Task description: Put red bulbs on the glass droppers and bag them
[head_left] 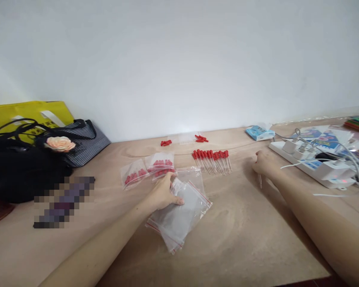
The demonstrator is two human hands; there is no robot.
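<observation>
My left hand (163,194) is over a loose stack of clear zip bags (182,223), thumb and fingers closed on crinkled bag plastic. Beyond it, several filled zip bags (134,173) with red rubber bulbs inside lie flat. A row of droppers (212,161), red bulbs away from me and thin clear tubes toward me, rests right of them. My right hand (263,164) is further right, fingers closed around a dropper (260,181); its clear tube points down and most of its red bulb is hidden.
Small piles of red bulbs (201,138) lie near the wall. A blue tissue pack (259,133) and a white power strip (299,159) with chargers and cables are at right. A yellow bag (32,109), a striped bag (83,145) and a pixelated dark object (64,203) are at left.
</observation>
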